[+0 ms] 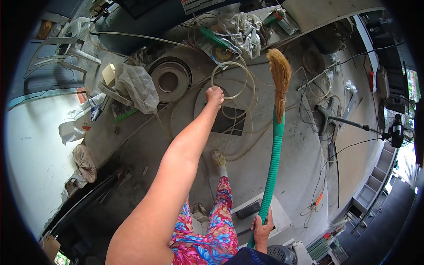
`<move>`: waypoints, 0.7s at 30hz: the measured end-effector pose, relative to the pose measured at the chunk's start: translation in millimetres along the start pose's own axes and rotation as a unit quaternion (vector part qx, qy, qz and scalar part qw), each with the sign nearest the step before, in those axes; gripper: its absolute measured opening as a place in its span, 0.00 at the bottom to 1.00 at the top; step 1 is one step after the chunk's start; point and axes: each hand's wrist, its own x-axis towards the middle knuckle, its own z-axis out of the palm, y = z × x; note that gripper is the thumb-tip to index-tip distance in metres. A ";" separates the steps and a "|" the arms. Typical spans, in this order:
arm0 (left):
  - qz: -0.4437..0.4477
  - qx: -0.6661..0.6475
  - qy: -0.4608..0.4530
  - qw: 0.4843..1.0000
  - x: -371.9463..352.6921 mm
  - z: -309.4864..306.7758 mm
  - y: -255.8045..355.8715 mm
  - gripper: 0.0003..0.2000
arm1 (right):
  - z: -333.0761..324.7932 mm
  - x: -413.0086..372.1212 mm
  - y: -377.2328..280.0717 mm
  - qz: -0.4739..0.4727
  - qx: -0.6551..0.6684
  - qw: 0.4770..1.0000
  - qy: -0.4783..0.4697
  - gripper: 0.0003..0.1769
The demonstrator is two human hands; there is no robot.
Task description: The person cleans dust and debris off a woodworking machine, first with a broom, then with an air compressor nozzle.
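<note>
Gripping a green ribbed hose near its lower end, the right hand is curled around it; a tan bristle brush tips the hose, well above that hand. Curled into a fist, the left hand touches a coiled translucent hose, above a yellowish shoe on the grey floor.

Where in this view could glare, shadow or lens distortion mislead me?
Head view: strong fisheye bending, worst near the black rim, where the shelf unit curves; glare washes out the opening at far right; deep shadow hides detail at lower left; both the left hand and right hand look reasonably sharp, as does the green hose.
</note>
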 end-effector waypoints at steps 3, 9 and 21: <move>0.035 0.002 0.001 0.999 8.1 -16.7 -13.6 0.20 | 0.5 1.9 1.0 -0.001 -0.003 1.000 0.000 0.32; -0.012 -0.107 -0.056 0.993 -0.2 -53.6 -4.4 0.43 | 2.2 8.7 0.5 -0.010 -0.034 0.998 -0.054 0.31; 0.007 -0.343 0.286 0.895 -6.9 -134.8 38.9 0.41 | 11.7 19.3 -6.4 -0.024 -0.060 0.996 -0.064 0.31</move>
